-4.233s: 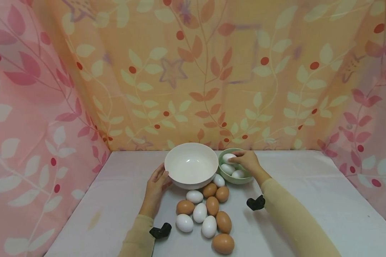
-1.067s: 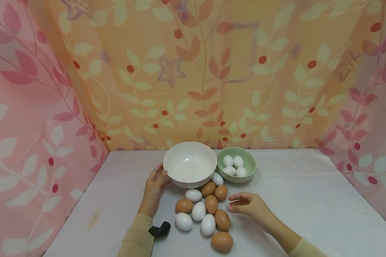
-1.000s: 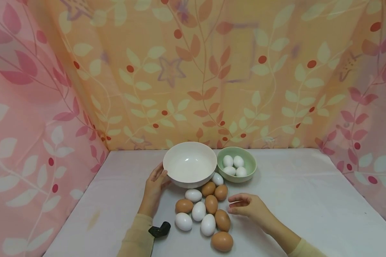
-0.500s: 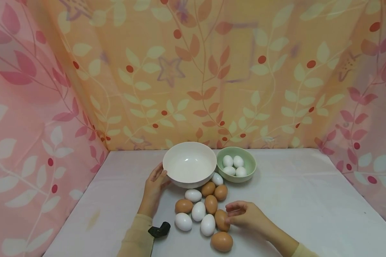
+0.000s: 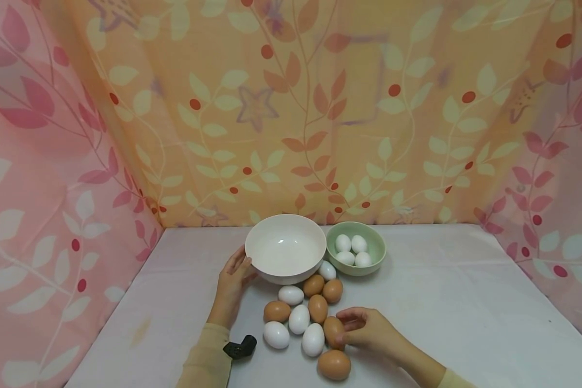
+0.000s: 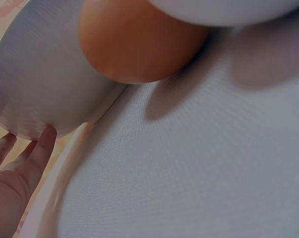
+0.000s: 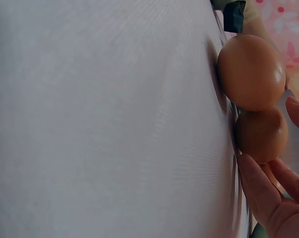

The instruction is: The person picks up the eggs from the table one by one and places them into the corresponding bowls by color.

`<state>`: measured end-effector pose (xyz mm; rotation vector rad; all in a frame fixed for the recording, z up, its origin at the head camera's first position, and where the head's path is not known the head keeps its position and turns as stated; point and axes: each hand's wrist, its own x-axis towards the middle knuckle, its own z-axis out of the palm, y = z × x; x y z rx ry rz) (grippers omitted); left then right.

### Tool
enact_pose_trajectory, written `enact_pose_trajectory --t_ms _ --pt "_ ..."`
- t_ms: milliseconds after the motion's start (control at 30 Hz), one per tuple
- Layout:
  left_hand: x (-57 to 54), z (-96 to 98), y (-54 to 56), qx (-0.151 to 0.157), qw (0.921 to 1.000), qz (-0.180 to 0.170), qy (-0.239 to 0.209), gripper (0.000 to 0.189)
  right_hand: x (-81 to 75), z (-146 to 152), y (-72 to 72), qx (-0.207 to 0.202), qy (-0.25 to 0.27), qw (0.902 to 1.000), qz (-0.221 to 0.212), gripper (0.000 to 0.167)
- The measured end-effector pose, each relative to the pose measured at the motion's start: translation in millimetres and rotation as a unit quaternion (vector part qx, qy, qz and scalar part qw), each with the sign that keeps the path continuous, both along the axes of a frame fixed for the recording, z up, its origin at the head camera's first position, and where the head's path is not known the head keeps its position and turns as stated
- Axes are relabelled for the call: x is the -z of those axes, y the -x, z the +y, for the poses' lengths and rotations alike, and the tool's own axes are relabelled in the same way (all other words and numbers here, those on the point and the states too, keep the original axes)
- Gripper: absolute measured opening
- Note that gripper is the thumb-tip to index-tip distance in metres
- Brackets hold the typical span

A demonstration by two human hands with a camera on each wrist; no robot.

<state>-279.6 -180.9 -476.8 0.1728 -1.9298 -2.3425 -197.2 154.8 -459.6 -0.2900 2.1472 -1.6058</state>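
Observation:
My left hand [image 5: 231, 281] touches the outer left wall of a large white bowl [image 5: 264, 237], its fingers fairly straight in the left wrist view. My right hand [image 5: 371, 328] is at a brown egg [image 5: 333, 330], with the thumb at its near side and the fingers at its far side. In the right wrist view, fingertips meet this egg [image 7: 261, 135] while the thumb looks slightly apart. Another brown egg [image 5: 334, 365] lies nearer the front. A green bowl [image 5: 379, 245] holds several white eggs [image 5: 345, 258].
Several loose white eggs [image 5: 276, 335] and brown eggs [image 5: 277, 311] lie close together on the white cloth [image 5: 456, 291] before the bowls. The two bowls stand side by side. A patterned curtain [image 5: 291, 108] rises behind the table.
The right hand placed a white egg in the green bowl, then withdrew toward the front and moved left to the brown egg. The left hand has stayed at the white bowl.

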Motion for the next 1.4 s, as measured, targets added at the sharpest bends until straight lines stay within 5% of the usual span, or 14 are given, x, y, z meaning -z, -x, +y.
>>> enact_pose_trajectory --t_ms 1100,1400 --pt "0.1 0.2 0.9 -0.009 0.9999 -0.006 0.002 0.061 1.8 -10.8 1.9 -0.007 -0.039 0.9977 0.056 0.054" --pt "-0.2 0.6 0.8 -0.006 1.0 -0.001 0.002 0.061 -9.3 -9.7 0.9 0.012 -0.04 0.9973 0.06 0.053"
